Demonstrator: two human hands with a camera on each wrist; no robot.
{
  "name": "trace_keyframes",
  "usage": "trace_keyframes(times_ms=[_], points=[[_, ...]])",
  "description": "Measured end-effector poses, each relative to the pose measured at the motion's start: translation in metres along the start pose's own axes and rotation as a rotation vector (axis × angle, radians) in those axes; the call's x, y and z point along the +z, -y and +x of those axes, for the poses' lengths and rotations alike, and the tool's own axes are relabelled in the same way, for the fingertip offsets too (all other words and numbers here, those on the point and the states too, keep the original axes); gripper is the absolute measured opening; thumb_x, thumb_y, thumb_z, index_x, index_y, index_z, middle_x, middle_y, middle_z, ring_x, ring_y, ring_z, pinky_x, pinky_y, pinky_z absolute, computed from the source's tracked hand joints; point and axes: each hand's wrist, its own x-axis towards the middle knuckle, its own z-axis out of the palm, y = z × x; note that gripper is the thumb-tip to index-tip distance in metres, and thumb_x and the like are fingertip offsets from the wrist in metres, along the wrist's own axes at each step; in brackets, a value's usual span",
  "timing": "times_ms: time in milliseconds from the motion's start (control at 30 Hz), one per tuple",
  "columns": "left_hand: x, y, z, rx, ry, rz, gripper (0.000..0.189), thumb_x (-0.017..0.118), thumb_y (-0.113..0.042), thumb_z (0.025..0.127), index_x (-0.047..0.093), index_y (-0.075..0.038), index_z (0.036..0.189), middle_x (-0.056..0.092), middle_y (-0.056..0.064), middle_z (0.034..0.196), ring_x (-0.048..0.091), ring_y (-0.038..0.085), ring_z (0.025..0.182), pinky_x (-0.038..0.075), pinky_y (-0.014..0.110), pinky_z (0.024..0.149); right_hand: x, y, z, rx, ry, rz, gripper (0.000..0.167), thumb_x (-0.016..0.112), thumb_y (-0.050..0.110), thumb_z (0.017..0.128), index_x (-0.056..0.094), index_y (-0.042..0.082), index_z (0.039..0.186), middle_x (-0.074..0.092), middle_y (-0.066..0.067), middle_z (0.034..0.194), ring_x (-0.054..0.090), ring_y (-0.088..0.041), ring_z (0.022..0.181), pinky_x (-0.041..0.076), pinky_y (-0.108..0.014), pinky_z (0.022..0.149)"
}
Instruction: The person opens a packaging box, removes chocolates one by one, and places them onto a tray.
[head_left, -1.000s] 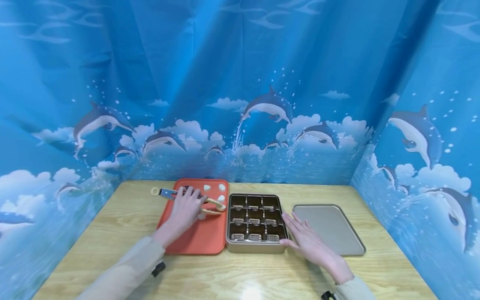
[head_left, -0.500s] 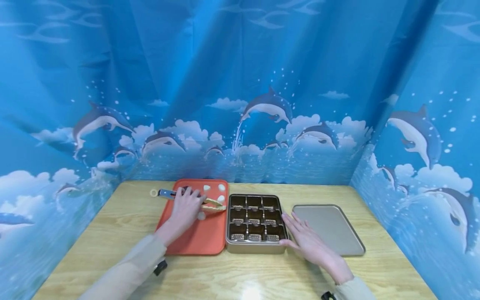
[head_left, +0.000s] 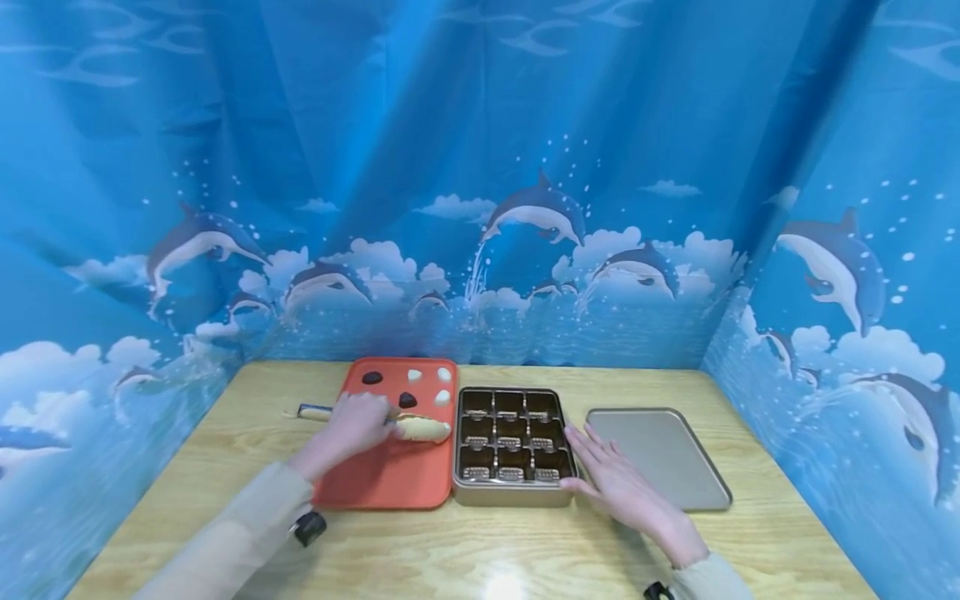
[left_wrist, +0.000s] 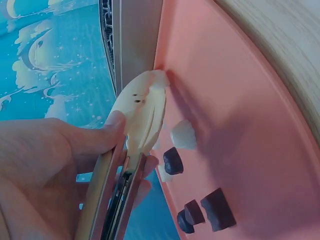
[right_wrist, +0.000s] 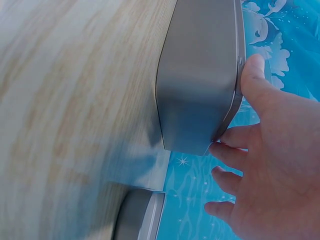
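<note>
My left hand (head_left: 352, 427) grips a pair of tongs (head_left: 422, 428) with cream tips. In the left wrist view a white piece (left_wrist: 160, 79) sits at the ends of the tong tips, which look nearly together. They are over the red tray (head_left: 393, 487), near its right edge. On that tray lie white pieces (head_left: 444, 374) and dark brown pieces (head_left: 407, 400), perhaps chocolate. My right hand (head_left: 618, 487) rests its fingers on the right side of a square metal pan (head_left: 510, 496) divided into several cells. In the right wrist view the thumb (right_wrist: 255, 70) touches the pan's rim.
A flat bronze-coloured metal lid or tray (head_left: 667, 458) lies right of the pan, partly under my right hand. The red tray's edge is close against the pan's left side. A blue dolphin curtain (head_left: 480, 167) stands behind the wooden table (head_left: 420, 550).
My left hand has turned over and come slightly nearer, and the tong tips have come together around a white piece. Dark pieces behind the hand are uncovered. My right hand has stayed still.
</note>
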Motion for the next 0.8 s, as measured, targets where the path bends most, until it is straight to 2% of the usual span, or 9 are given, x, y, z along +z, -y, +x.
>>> trace_keyframes(times_ms=[100, 200, 267, 400, 500, 567, 633, 733, 800], points=[[-0.0003, -0.0011, 0.0016, -0.019, 0.037, -0.035, 0.018, 0.074, -0.034, 0.092, 0.079, -0.022, 0.079, 0.061, -0.008, 0.06, 0.05, 0.013, 0.055, 0.028, 0.033, 0.057, -0.0004, 0.0004, 0.0003, -0.003, -0.003, 0.001, 0.078, 0.057, 0.044, 0.1, 0.027, 0.0, 0.158, 0.024, -0.017, 0.162, 0.021, -0.043, 0.149, 0.019, -0.064, 0.116], [0.0004, -0.0015, 0.0028, -0.045, 0.052, -0.028, 0.018, 0.073, -0.035, 0.093, 0.08, -0.024, 0.081, 0.061, -0.009, 0.061, 0.052, 0.012, 0.057, 0.03, 0.031, 0.053, -0.0009, 0.001, 0.0004, -0.008, -0.006, 0.004, 0.078, 0.057, 0.044, 0.1, 0.028, -0.001, 0.157, 0.025, -0.017, 0.162, 0.022, -0.043, 0.149, 0.019, -0.064, 0.116], [0.0004, -0.002, 0.0032, -0.069, 0.068, -0.027, 0.018, 0.073, -0.035, 0.093, 0.081, -0.024, 0.081, 0.06, -0.009, 0.061, 0.054, 0.012, 0.059, 0.033, 0.032, 0.056, -0.0011, 0.0015, 0.0003, -0.009, -0.004, 0.007, 0.078, 0.057, 0.044, 0.1, 0.028, -0.001, 0.157, 0.024, -0.017, 0.162, 0.022, -0.043, 0.149, 0.019, -0.064, 0.116], [-0.0018, -0.0034, 0.0028, -0.111, 0.104, -0.014, 0.034, 0.073, -0.037, 0.093, 0.07, -0.017, 0.066, 0.05, -0.006, 0.056, 0.05, 0.015, 0.058, 0.036, 0.039, 0.068, -0.001, 0.0018, 0.0004, -0.007, -0.002, 0.01, 0.078, 0.058, 0.042, 0.1, 0.028, -0.001, 0.157, 0.024, -0.017, 0.162, 0.021, -0.043, 0.149, 0.019, -0.064, 0.116], [-0.0034, -0.0037, 0.0019, -0.112, 0.09, -0.004, 0.043, 0.074, -0.037, 0.092, 0.057, -0.017, 0.058, 0.045, -0.004, 0.055, 0.049, 0.017, 0.057, 0.038, 0.044, 0.072, -0.0008, 0.0015, 0.0005, -0.009, -0.005, 0.008, 0.078, 0.059, 0.042, 0.1, 0.028, -0.001, 0.157, 0.024, -0.018, 0.162, 0.021, -0.043, 0.149, 0.019, -0.064, 0.116], [-0.0042, -0.0037, 0.0017, -0.105, 0.065, -0.007, 0.044, 0.075, -0.037, 0.092, 0.054, -0.017, 0.057, 0.045, -0.004, 0.056, 0.05, 0.017, 0.058, 0.038, 0.046, 0.072, -0.001, 0.0016, 0.0003, -0.008, -0.003, 0.007, 0.078, 0.058, 0.042, 0.1, 0.028, -0.001, 0.157, 0.024, -0.018, 0.162, 0.021, -0.043, 0.149, 0.019, -0.064, 0.116], [-0.004, -0.0041, 0.0018, -0.091, 0.041, -0.004, 0.044, 0.075, -0.036, 0.091, 0.053, -0.019, 0.058, 0.046, -0.004, 0.056, 0.052, 0.018, 0.06, 0.04, 0.048, 0.075, -0.0011, 0.0014, 0.0002, -0.008, -0.002, 0.005, 0.078, 0.058, 0.043, 0.1, 0.028, 0.0, 0.157, 0.024, -0.018, 0.162, 0.021, -0.043, 0.149, 0.019, -0.064, 0.116], [-0.0018, -0.0051, 0.0031, -0.069, 0.016, 0.013, 0.042, 0.075, -0.036, 0.091, 0.055, -0.019, 0.059, 0.049, -0.005, 0.057, 0.056, 0.019, 0.063, 0.043, 0.056, 0.084, -0.0012, 0.0013, 0.0003, -0.006, 0.001, 0.005, 0.078, 0.058, 0.043, 0.1, 0.028, 0.0, 0.157, 0.024, -0.017, 0.162, 0.021, -0.043, 0.149, 0.019, -0.064, 0.116], [0.0008, -0.0066, 0.0043, -0.064, 0.011, 0.014, 0.039, 0.074, -0.037, 0.092, 0.06, -0.019, 0.061, 0.053, -0.006, 0.057, 0.057, 0.019, 0.063, 0.044, 0.057, 0.086, -0.0012, 0.0012, 0.0007, -0.005, -0.001, 0.005, 0.078, 0.058, 0.043, 0.1, 0.028, -0.001, 0.157, 0.024, -0.017, 0.162, 0.021, -0.043, 0.149, 0.019, -0.064, 0.116]])
